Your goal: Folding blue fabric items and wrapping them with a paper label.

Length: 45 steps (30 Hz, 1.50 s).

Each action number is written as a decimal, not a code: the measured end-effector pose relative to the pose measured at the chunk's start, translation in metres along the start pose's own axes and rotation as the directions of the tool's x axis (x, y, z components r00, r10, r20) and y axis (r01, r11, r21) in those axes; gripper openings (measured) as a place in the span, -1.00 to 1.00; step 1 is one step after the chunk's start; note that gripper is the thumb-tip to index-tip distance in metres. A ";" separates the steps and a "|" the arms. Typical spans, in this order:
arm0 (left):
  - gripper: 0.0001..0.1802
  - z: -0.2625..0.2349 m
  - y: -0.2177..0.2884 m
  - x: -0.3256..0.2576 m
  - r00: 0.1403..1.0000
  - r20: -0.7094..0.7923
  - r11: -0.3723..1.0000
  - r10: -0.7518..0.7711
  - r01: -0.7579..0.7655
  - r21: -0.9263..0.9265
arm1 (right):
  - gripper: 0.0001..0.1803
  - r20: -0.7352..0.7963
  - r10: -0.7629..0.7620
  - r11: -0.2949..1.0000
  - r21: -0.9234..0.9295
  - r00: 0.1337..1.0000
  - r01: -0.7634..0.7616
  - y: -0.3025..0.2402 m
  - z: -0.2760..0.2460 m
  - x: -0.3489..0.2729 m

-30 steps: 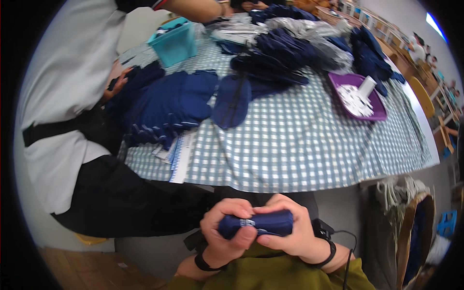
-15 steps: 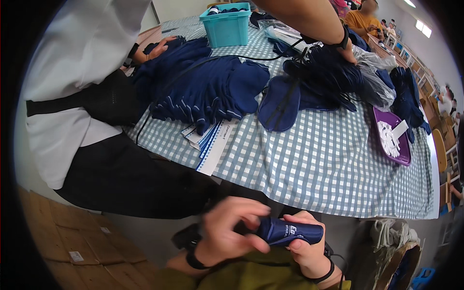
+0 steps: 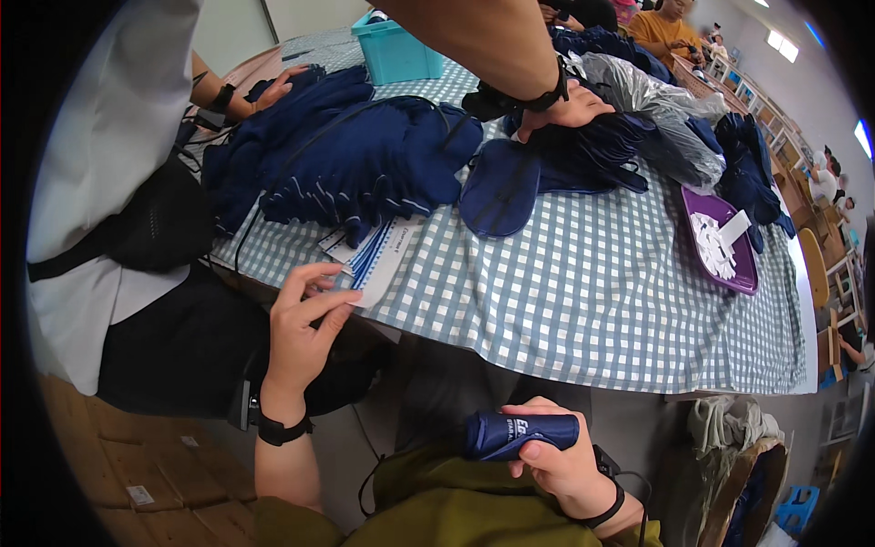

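Observation:
My right hand (image 3: 556, 451) is wrapped round a rolled navy fabric bundle (image 3: 492, 436) with white lettering, held level above my lap. My left hand (image 3: 305, 319) reaches to the table's near edge, thumb and forefinger closed at the lower corner of a white paper card (image 3: 387, 273). That card lies on top of several fanned blue-and-white cards (image 3: 342, 248). Behind them sits a heap of navy fabric pieces (image 3: 365, 164) with pale edge lines. To its right lies a flat, rounded navy piece (image 3: 501, 190).
A co-worker's hand (image 3: 570, 109) rests on dark navy pieces (image 3: 583, 150) across the table. A turquoise basket (image 3: 396, 56), a plastic bag (image 3: 684, 150) and a purple tray (image 3: 746, 273) of white slips stand on the checked tablecloth (image 3: 565, 301). Cardboard boxes (image 3: 146, 465) lie at lower left.
My left hand has left the rolled bundle and moved up and left to the paper cards. My right hand still holds the bundle. The co-worker's hand has moved left over the navy pieces.

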<state>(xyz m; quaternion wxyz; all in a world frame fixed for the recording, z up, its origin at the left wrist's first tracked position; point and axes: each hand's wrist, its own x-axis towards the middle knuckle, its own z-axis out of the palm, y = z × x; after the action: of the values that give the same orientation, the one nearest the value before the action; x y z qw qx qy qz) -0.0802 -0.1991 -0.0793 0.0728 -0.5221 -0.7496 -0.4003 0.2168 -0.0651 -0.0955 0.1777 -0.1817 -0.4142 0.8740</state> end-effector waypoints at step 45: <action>-0.68 0.075 0.157 -0.023 0.949 0.172 0.523 -0.264 0.290 -0.802 | -0.33 -0.106 -0.400 0.904 -0.209 0.910 0.373 -0.012 -0.016 -0.031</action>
<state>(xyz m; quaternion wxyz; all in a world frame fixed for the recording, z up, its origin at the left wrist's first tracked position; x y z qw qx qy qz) 0.0849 -0.1440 -0.0591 -0.2522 -0.3759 -0.5529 -0.6996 0.2527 -0.0615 -0.0897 0.3602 -0.1751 -0.5069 0.7633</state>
